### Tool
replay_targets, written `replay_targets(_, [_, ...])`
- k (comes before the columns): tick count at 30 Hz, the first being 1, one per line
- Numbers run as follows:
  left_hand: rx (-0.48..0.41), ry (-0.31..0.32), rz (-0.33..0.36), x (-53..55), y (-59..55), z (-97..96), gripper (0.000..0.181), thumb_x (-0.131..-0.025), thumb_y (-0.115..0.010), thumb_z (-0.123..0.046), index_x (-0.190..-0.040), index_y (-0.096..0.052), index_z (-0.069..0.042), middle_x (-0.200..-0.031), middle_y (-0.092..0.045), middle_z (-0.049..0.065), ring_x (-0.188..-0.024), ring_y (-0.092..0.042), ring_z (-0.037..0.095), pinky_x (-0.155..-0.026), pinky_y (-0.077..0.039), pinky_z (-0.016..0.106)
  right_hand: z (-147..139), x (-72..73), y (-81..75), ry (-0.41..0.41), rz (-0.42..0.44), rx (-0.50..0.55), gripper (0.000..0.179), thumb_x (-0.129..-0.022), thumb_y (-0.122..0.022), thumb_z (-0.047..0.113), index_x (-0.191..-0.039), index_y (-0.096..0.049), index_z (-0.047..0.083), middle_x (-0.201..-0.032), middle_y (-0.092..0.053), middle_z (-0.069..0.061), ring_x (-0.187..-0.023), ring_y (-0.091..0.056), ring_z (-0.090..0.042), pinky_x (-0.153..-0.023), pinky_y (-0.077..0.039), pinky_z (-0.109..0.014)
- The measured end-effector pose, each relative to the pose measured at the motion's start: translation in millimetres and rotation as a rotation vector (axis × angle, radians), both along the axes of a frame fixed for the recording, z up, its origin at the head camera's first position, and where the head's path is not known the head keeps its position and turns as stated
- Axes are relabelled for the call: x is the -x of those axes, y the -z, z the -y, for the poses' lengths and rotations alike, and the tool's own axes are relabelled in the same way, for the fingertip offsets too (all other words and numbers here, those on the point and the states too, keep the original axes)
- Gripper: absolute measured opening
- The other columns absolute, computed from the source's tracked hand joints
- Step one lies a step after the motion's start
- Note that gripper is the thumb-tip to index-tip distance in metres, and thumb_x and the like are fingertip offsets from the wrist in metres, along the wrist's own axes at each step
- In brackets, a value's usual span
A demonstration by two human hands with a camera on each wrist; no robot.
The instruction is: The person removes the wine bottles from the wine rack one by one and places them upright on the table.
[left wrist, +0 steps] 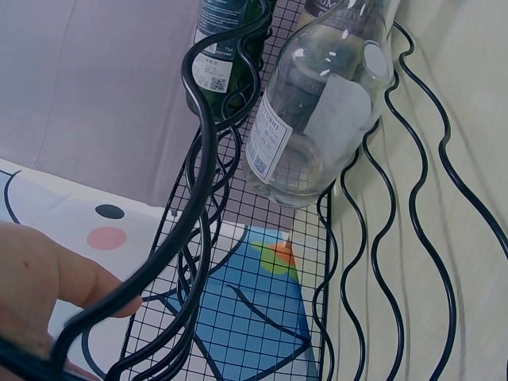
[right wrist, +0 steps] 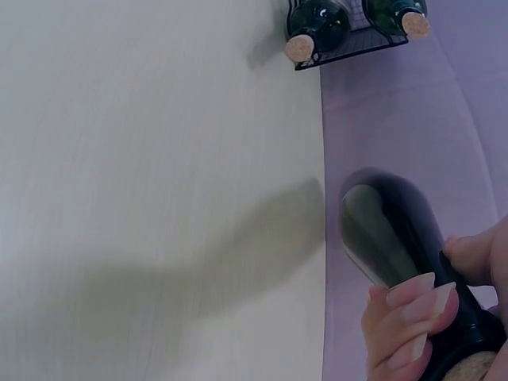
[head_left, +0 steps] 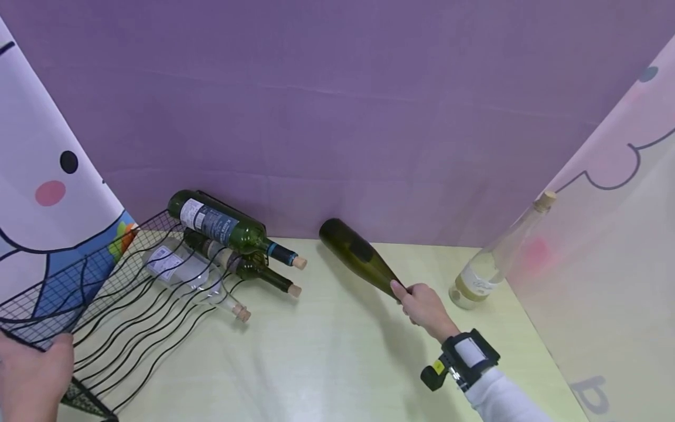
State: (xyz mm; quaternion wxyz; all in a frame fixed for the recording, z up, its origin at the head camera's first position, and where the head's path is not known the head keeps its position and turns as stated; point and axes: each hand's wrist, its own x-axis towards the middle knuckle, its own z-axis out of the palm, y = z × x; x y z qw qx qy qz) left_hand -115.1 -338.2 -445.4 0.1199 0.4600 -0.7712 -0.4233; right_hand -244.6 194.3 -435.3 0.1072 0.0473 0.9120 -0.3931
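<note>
My right hand [head_left: 424,308] grips a dark green wine bottle [head_left: 358,252] by its neck, base tilted up and away toward the purple backdrop. In the right wrist view, fingers and thumb wrap the neck near the cork [right wrist: 472,367]. My left hand [head_left: 37,375] holds the near end of a black wire wine rack [head_left: 118,299], its thumb against the frame. Lying in the rack are a green bottle with a blue label [head_left: 211,221], a dark bottle [head_left: 253,271] and a clear bottle [left wrist: 305,119], all corked. Part of the left hand is cut off by the frame.
A clear corked bottle [head_left: 474,281] stands upright at the right, beside the printed side panel [head_left: 606,264]. The purple backdrop [head_left: 337,117] rises along the back edge of the pale table [head_left: 295,363].
</note>
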Motion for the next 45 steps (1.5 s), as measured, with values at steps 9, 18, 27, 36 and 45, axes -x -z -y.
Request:
replay_targets(9, [-0.014,0.007,0.040,-0.2,0.5,0.8,0.085,-0.097,-0.037,-0.023,-0.154,0.025,-0.022,-0.164,0.008,0.025,-0.152,-0.002,0.046,-0.124,-0.011,0.055,3.3,0.4,1.2,0.001,-0.011,-0.018,0.049,-0.100,-0.048,0.047,-0.086,-0.064,0.003,-0.061,-0.051,0.001,-0.048,-0.043,-0.011,-0.047,-0.033,-0.024])
replay_targets(18, [0.000,-0.005,0.046,1.6,0.7,-0.2,0.084,-0.096,-0.037,-0.022,-0.155,0.024,-0.022,-0.164,0.008,0.026,-0.152,-0.003,0.046,-0.123,-0.012,0.057,5.3,-0.5,3.1,0.009,-0.009,-0.053,0.049,-0.100,-0.049,0.047,-0.085,-0.064,0.003,-0.061,-0.054,-0.001,-0.048,-0.045,-0.013,-0.048,-0.034,-0.025])
replay_targets(27, [0.003,0.004,0.056,-0.6,-2.0,-3.0,0.084,-0.097,-0.036,-0.024,-0.155,0.024,-0.020,-0.163,0.006,0.028,-0.151,-0.005,0.048,-0.123,-0.013,0.057,5.7,-1.6,5.5,0.007,-0.010,-0.095,0.048,-0.099,-0.049,0.047,-0.082,-0.062,0.005,-0.060,-0.053,-0.001,-0.049,-0.048,-0.014,-0.049,-0.034,-0.026])
replay_targets(36, [0.000,0.008,0.052,0.0,-3.3,-3.3,0.084,-0.097,-0.036,-0.024,-0.155,0.024,-0.020,-0.164,0.005,0.027,-0.151,-0.006,0.048,-0.123,-0.013,0.056,2.6,-0.2,7.5,-0.006,0.006,-0.070,0.048,-0.099,-0.049,0.048,-0.078,-0.058,0.006,-0.058,-0.050,0.000,-0.047,-0.045,-0.013,-0.048,-0.033,-0.025])
replay_targets(45, [0.013,0.017,0.030,0.8,4.1,2.6,0.085,-0.096,-0.038,-0.023,-0.155,0.023,-0.020,-0.164,0.007,0.026,-0.152,-0.004,0.046,-0.124,-0.011,0.054,-1.4,1.3,2.2,-0.066,0.104,0.057,0.029,-0.087,-0.063,0.020,-0.104,-0.055,-0.002,-0.066,-0.052,-0.002,-0.050,-0.041,-0.011,-0.045,-0.030,-0.021])
